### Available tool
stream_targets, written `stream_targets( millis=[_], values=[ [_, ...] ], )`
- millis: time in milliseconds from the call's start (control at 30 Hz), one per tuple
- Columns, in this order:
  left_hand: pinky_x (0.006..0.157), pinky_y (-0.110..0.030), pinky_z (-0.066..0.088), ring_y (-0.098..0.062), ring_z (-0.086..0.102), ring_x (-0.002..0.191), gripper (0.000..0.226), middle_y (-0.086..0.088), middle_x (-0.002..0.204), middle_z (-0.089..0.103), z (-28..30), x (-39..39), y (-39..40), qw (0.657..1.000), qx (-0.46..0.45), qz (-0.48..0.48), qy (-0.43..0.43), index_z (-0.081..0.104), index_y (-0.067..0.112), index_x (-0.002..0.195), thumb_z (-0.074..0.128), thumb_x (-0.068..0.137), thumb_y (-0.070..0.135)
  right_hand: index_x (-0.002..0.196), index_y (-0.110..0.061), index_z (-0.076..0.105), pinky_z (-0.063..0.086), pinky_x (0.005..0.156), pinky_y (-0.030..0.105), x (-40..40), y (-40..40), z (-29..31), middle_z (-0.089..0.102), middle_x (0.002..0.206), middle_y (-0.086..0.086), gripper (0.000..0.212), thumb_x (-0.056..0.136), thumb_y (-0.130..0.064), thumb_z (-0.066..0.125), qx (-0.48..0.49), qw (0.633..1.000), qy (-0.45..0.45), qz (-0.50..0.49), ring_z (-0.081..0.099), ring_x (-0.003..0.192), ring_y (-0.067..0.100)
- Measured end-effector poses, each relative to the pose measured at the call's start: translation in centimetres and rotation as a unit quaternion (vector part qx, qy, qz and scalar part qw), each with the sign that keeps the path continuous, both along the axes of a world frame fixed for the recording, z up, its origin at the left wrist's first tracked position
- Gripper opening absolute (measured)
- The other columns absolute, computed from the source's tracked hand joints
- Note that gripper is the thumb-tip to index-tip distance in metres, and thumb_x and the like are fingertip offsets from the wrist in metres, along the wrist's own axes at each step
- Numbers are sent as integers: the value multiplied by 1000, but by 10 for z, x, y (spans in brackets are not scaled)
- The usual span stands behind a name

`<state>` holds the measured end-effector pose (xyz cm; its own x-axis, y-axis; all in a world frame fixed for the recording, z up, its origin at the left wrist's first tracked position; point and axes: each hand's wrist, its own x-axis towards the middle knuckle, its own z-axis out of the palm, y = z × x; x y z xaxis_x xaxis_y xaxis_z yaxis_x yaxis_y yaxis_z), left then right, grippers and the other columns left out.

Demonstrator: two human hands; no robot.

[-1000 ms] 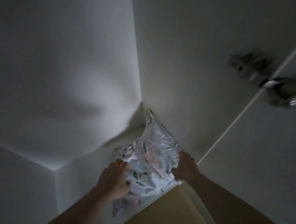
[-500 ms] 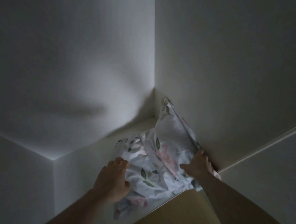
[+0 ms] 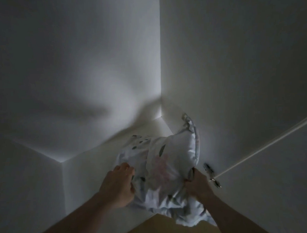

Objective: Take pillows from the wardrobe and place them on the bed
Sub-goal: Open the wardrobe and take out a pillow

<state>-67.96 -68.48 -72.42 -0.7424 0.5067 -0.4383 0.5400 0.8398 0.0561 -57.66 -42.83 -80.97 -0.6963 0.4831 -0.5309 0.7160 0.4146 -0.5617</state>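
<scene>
A white pillow (image 3: 165, 165) with a pale floral print lies on a high white wardrobe shelf (image 3: 102, 168), in the dim back right corner. Its front end hangs over the shelf's front edge. My left hand (image 3: 117, 185) grips the pillow's left side. My right hand (image 3: 197, 183) clutches its bunched right side, close to the right wall of the wardrobe. Both forearms reach up from the bottom of the view.
White wardrobe panels close in on the left, back and right. A metal hinge (image 3: 212, 175) sits on the right panel just beside my right hand. A tan wooden surface (image 3: 153, 228) shows below the shelf edge.
The pillow has come forward toward me and now overhangs the shelf edge. My right hand has closed tighter on its bunched side, and the view has shifted so the hinge shows.
</scene>
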Motion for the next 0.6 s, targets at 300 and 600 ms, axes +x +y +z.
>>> stream_targets(
  millis=[300,600],
  values=[
    [97,-38,44,-24,47,125,57,0,139,41,116,24,-5,1000,8,-4,-2,43,23,136,60,84,37,104,-33,61,57,68,37,47,-47,164,72,87,-11,51,61,-15,42,-43,987,155,-14,69,83,14],
    [96,-42,49,-33,48,125,76,-6,143,35,260,117,26,993,95,-37,-52,36,19,143,73,77,31,80,-41,53,39,58,27,204,-34,376,63,73,-14,33,69,-9,58,-16,994,102,-21,61,71,8]
  ],
)
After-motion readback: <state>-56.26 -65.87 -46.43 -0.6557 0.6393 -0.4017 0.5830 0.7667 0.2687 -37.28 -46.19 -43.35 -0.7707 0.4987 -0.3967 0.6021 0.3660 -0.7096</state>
